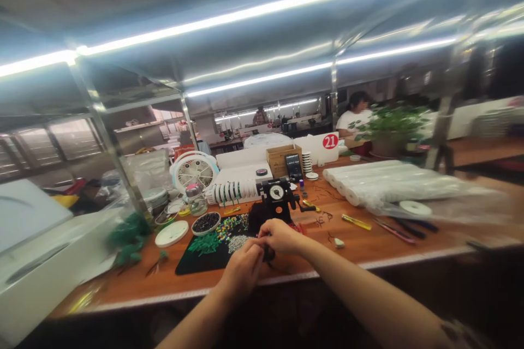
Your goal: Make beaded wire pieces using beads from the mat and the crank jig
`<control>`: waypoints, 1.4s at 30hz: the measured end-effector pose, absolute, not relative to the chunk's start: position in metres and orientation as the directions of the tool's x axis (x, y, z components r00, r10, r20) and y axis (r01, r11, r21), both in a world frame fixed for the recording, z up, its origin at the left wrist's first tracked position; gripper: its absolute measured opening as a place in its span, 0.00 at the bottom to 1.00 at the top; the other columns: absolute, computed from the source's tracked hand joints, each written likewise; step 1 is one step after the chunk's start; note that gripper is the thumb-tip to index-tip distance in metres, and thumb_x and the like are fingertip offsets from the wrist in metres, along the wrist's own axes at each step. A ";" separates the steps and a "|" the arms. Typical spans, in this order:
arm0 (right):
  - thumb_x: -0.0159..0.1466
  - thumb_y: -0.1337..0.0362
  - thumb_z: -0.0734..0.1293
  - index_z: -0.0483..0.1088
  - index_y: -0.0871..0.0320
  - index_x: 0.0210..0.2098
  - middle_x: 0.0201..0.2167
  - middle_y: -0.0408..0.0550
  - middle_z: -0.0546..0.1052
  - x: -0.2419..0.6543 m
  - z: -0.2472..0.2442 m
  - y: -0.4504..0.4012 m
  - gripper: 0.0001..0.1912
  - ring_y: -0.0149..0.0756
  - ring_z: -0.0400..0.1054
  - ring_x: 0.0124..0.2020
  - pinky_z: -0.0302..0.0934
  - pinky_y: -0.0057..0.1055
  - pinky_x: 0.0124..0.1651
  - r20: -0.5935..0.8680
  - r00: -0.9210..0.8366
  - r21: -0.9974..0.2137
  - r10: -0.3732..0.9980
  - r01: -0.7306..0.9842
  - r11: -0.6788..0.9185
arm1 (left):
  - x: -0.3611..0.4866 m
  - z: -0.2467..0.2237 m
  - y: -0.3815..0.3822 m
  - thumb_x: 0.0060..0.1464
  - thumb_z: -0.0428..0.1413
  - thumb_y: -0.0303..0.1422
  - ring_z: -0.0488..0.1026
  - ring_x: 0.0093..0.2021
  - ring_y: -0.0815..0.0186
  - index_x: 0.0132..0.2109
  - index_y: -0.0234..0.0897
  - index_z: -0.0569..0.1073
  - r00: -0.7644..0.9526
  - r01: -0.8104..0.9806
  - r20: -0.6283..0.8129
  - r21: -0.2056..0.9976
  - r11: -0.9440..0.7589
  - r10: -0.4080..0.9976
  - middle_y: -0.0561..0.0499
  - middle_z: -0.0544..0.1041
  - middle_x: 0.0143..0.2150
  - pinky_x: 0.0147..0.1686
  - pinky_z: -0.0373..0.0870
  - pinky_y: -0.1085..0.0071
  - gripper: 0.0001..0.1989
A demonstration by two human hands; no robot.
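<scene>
My left hand point(244, 263) and my right hand point(280, 236) meet over the front of a black mat point(192, 264). Both are closed, fingertips pressed together; whatever sits between them is too small to make out. Close by on the mat lie silvery small pieces point(238, 244), multicoloured beads point(231, 227) and green pieces point(206, 244). A round dish of dark beads point(206, 223) stands behind these. Just beyond my hands is a black hand-cranked machine point(279, 202) with a dial, beside a row of white spools point(233, 191) carrying some green strands.
White wrapped rolls point(380, 180) lie at the right, near pliers point(395, 230) and a yellow cutter point(356, 222). A fan point(195, 172), a glass jar point(197, 199) and a white lid point(171, 234) stand left. A cardboard box point(282, 158) is behind. Another person point(355, 120) sits beyond the plant point(391, 125).
</scene>
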State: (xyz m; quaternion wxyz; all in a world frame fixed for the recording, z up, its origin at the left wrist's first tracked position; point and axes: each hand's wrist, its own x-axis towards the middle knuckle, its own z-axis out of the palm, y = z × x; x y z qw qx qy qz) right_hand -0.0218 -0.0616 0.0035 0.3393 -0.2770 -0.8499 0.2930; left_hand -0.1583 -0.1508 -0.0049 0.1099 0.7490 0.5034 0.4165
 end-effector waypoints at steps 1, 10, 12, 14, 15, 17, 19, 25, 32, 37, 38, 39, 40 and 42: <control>0.55 0.74 0.66 0.74 0.60 0.27 0.25 0.45 0.73 -0.019 0.002 -0.068 0.05 0.32 0.68 0.28 0.59 0.26 0.31 0.450 -0.574 -0.683 0.684 0.272 0.678 | -0.158 -0.003 -0.151 0.50 0.52 0.30 0.69 0.36 0.62 0.28 0.38 0.72 0.070 0.619 0.491 0.661 -0.424 0.869 0.48 0.73 0.34 0.38 0.65 0.68 0.05; 0.56 0.67 0.67 0.74 0.57 0.24 0.24 0.44 0.73 -0.013 -0.028 -0.125 0.05 0.34 0.66 0.28 0.58 0.28 0.32 0.440 -0.342 -0.834 0.831 0.189 0.519 | -0.151 -0.012 -0.153 0.41 0.56 0.36 0.56 0.14 0.73 0.23 0.35 0.67 -0.258 0.070 0.059 0.997 -0.042 0.964 0.59 0.59 0.12 0.18 0.53 0.75 0.09; 0.57 0.70 0.65 0.73 0.57 0.24 0.24 0.44 0.73 -0.016 -0.032 -0.127 0.07 0.34 0.67 0.29 0.58 0.27 0.32 0.426 -0.369 -0.851 0.826 0.146 0.504 | -0.148 -0.009 -0.153 0.39 0.57 0.36 0.55 0.14 0.73 0.22 0.35 0.67 -0.248 0.015 0.032 0.999 -0.029 0.968 0.59 0.59 0.12 0.19 0.53 0.76 0.09; 0.58 0.71 0.63 0.72 0.58 0.24 0.25 0.45 0.72 -0.016 -0.034 -0.128 0.08 0.35 0.66 0.30 0.58 0.28 0.34 0.511 -0.364 -0.796 0.779 0.141 0.588 | -0.148 -0.005 -0.153 0.37 0.58 0.34 0.54 0.14 0.75 0.22 0.35 0.67 -0.240 0.000 0.036 0.999 -0.037 0.970 0.59 0.60 0.12 0.18 0.51 0.77 0.08; 0.58 0.71 0.62 0.71 0.58 0.25 0.26 0.46 0.71 -0.015 -0.034 -0.128 0.09 0.35 0.66 0.32 0.58 0.29 0.35 0.563 -0.348 -0.753 0.750 0.158 0.639 | -0.148 -0.002 -0.153 0.37 0.58 0.34 0.53 0.14 0.75 0.22 0.35 0.67 -0.237 0.003 0.042 0.999 -0.043 0.971 0.60 0.61 0.12 0.18 0.49 0.77 0.08; 0.59 0.70 0.62 0.70 0.59 0.27 0.29 0.48 0.70 -0.013 -0.032 -0.128 0.07 0.37 0.65 0.33 0.58 0.31 0.36 0.613 -0.308 -0.700 0.728 0.215 0.681 | -0.149 0.002 -0.153 0.37 0.59 0.34 0.51 0.13 0.76 0.22 0.35 0.68 -0.230 0.021 0.054 0.999 -0.050 0.972 0.60 0.60 0.12 0.17 0.45 0.77 0.08; 0.58 0.68 0.64 0.71 0.59 0.28 0.29 0.48 0.70 -0.012 -0.029 -0.127 0.04 0.37 0.65 0.31 0.58 0.31 0.34 0.563 -0.291 -0.736 0.774 0.251 0.629 | -0.150 0.002 -0.152 0.38 0.58 0.34 0.51 0.13 0.75 0.22 0.35 0.67 -0.222 0.044 0.061 0.998 -0.052 0.973 0.61 0.58 0.11 0.17 0.45 0.77 0.08; 0.61 0.70 0.62 0.72 0.58 0.26 0.25 0.47 0.70 -0.017 -0.033 -0.125 0.10 0.36 0.65 0.30 0.59 0.29 0.34 0.606 -0.328 -0.685 0.725 0.247 0.685 | -0.149 0.001 -0.152 0.43 0.55 0.35 0.53 0.14 0.73 0.24 0.36 0.67 -0.182 0.198 0.126 0.976 -0.089 0.975 0.59 0.60 0.13 0.17 0.48 0.76 0.08; 0.62 0.75 0.53 0.70 0.60 0.37 0.39 0.55 0.68 -0.010 -0.031 -0.123 0.16 0.39 0.65 0.41 0.62 0.31 0.42 0.810 -0.383 -0.350 0.444 0.293 0.890 | -0.154 0.023 -0.165 0.53 0.52 0.30 0.67 0.35 0.62 0.28 0.38 0.73 0.104 0.670 0.434 0.634 -0.386 0.895 0.48 0.72 0.33 0.39 0.62 0.67 0.08; 0.62 0.71 0.57 0.67 0.58 0.28 0.32 0.48 0.67 -0.004 -0.013 -0.111 0.09 0.34 0.64 0.32 0.60 0.29 0.35 0.695 -0.286 -0.631 0.659 0.195 0.751 | -0.152 0.023 -0.157 0.52 0.54 0.31 0.67 0.34 0.62 0.33 0.41 0.77 0.149 0.618 0.435 0.660 -0.427 0.888 0.49 0.74 0.32 0.40 0.61 0.66 0.07; 0.61 0.70 0.59 0.66 0.58 0.26 0.30 0.47 0.67 -0.004 -0.012 -0.108 0.08 0.34 0.63 0.31 0.59 0.29 0.34 0.663 -0.263 -0.684 0.701 0.169 0.710 | -0.151 0.021 -0.154 0.52 0.54 0.32 0.67 0.33 0.63 0.32 0.40 0.77 0.119 0.578 0.426 0.705 -0.411 0.897 0.49 0.73 0.29 0.39 0.61 0.67 0.06; 0.59 0.69 0.60 0.65 0.58 0.25 0.28 0.46 0.67 -0.004 -0.011 -0.104 0.07 0.35 0.63 0.30 0.59 0.29 0.34 0.627 -0.243 -0.732 0.740 0.140 0.666 | -0.149 0.017 -0.150 0.51 0.55 0.34 0.67 0.31 0.64 0.30 0.39 0.77 0.080 0.533 0.409 0.753 -0.386 0.909 0.50 0.73 0.28 0.37 0.61 0.68 0.07; 0.58 0.68 0.60 0.64 0.58 0.24 0.27 0.46 0.67 -0.004 -0.012 -0.100 0.07 0.35 0.62 0.29 0.58 0.30 0.33 0.593 -0.225 -0.773 0.773 0.109 0.625 | -0.146 0.013 -0.147 0.50 0.56 0.35 0.67 0.30 0.64 0.29 0.38 0.77 0.036 0.477 0.383 0.805 -0.353 0.923 0.50 0.73 0.26 0.35 0.62 0.68 0.07; 0.57 0.67 0.61 0.63 0.57 0.22 0.25 0.45 0.67 -0.004 -0.015 -0.095 0.08 0.36 0.63 0.29 0.57 0.31 0.32 0.537 -0.204 -0.828 0.818 0.059 0.558 | -0.141 0.003 -0.142 0.48 0.58 0.37 0.67 0.27 0.65 0.28 0.35 0.76 -0.047 0.323 0.303 0.906 -0.273 0.952 0.50 0.73 0.24 0.31 0.62 0.70 0.09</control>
